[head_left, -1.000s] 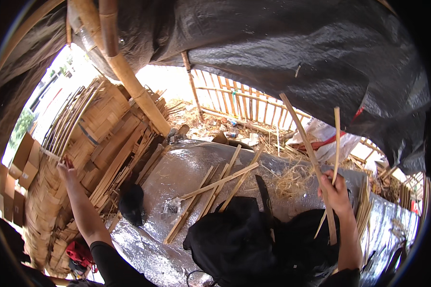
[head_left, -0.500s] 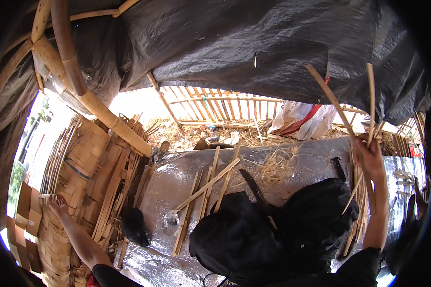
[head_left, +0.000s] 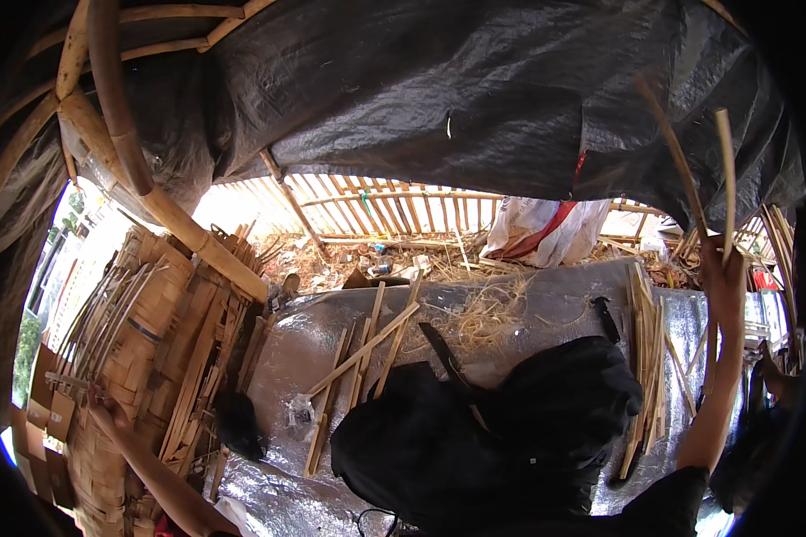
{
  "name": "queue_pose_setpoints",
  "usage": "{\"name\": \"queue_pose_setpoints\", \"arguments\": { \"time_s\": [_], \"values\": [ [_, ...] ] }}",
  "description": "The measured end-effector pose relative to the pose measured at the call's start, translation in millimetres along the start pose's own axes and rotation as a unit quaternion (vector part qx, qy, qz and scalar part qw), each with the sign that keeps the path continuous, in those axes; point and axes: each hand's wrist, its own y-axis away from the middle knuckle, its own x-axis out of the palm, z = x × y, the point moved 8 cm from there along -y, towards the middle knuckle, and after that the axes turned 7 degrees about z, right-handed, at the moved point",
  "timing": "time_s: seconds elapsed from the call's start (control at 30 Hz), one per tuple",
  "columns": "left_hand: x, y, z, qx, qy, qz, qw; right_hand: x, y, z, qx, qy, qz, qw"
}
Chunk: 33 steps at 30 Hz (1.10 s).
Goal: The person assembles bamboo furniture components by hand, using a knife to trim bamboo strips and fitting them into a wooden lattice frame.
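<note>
My right hand (head_left: pixel 724 258) is raised at the right, closed around two bamboo strips (head_left: pixel 727 170) that spread apart above the fist; one runs down along the forearm. At the far left my left hand (head_left: pixel 107 413) is closed at the ends of a bundle of thin bamboo strips (head_left: pixel 121 309), its fingertips small and partly hidden. That bundle lies curved over a woven bamboo roll (head_left: pixel 175 259). A dark-bladed knife (head_left: pixel 441 347) rests against my black-clothed leg.
Several bamboo slats (head_left: pixel 363 349) lie on a silvery sheet (head_left: pixel 282 358) with fine shavings (head_left: pixel 488 313). A slat stack (head_left: pixel 640 358) lies right of my legs. A bamboo post (head_left: pixel 206 246) slants at left; a black tarp (head_left: pixel 403 98) hangs overhead. Another person's hand (head_left: pixel 779 380) shows far right.
My right hand has moved right with its strips. My left hand has come slightly lower, and the thin strips now fan more over the woven roll. The view has shifted slightly.
</note>
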Motion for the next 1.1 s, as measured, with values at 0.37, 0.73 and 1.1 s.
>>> {"name": "queue_pose_setpoints", "arguments": {
  "time_s": [0.37,0.73,1.1],
  "values": [
    [24,258,-90,0.009,0.049,0.096,0.994,123,75,-217,-0.142,0.238,0.12,0.953],
    [137,451,29,-0.126,0.339,0.224,0.905,130,185,-471,0.283,0.324,0.269,0.862],
    [294,551,171,-0.344,0.345,0.201,0.85,249,206,-8,0.224,-0.724,0.313,0.573]
  ]
}}
